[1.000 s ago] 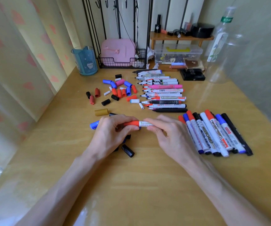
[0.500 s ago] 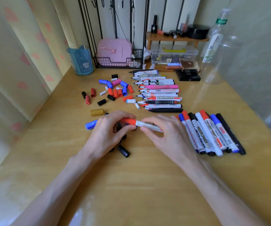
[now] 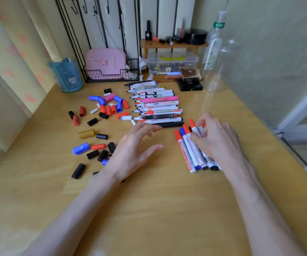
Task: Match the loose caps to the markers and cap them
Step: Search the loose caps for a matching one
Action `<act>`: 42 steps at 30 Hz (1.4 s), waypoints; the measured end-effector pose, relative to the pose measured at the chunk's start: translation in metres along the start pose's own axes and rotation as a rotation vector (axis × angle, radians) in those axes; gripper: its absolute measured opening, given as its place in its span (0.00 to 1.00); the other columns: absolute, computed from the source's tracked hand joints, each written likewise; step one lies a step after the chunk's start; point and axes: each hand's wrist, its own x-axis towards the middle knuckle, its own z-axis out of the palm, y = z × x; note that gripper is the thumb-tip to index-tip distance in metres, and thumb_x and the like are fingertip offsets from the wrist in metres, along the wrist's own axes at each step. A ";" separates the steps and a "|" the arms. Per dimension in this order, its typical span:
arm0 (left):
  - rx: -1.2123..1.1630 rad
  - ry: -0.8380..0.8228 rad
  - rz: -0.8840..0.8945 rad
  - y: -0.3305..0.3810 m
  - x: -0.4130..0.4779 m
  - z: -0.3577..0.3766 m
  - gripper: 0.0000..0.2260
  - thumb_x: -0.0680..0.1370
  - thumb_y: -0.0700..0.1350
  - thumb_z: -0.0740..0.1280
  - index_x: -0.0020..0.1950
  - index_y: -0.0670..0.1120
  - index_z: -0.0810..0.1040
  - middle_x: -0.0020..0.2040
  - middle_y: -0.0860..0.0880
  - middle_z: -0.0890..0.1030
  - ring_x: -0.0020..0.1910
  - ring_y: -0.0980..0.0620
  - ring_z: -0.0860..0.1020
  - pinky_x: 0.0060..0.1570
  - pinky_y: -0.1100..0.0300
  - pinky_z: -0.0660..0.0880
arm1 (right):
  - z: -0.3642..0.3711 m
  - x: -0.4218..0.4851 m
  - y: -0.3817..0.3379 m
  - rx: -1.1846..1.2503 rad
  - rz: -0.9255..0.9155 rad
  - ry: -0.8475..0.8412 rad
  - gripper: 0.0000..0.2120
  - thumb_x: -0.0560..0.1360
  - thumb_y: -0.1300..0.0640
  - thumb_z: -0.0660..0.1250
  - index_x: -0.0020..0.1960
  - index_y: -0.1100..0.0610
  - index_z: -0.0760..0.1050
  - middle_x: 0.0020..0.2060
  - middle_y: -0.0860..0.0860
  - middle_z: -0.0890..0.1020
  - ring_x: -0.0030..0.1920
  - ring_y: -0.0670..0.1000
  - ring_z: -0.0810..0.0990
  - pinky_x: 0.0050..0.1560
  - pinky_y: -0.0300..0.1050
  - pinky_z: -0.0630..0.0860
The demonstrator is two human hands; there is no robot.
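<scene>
Left hand (image 3: pixel 136 150) loose, fingers spread, holding nothing. Right hand (image 3: pixel 216 138) pinches a slim cylindrical red-capped marker (image 3: pixel 193 125), white barrel, over the glossy wood-grain surface (image 3: pixel 149 209).

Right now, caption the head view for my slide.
Right hand grips a red-capped white marker among capped ones; open left hand hovers by loose plastic caps on the wooden table.

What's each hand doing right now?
Left hand: open, holding nothing.
Right hand: pinching a red-capped marker.
</scene>
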 end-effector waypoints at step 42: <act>0.050 0.153 -0.166 -0.056 -0.040 -0.060 0.12 0.80 0.50 0.73 0.63 0.52 0.82 0.57 0.56 0.81 0.56 0.55 0.80 0.49 0.58 0.78 | 0.053 -0.007 -0.026 0.012 -0.388 -0.064 0.02 0.70 0.52 0.71 0.40 0.45 0.81 0.53 0.43 0.77 0.61 0.50 0.71 0.52 0.45 0.55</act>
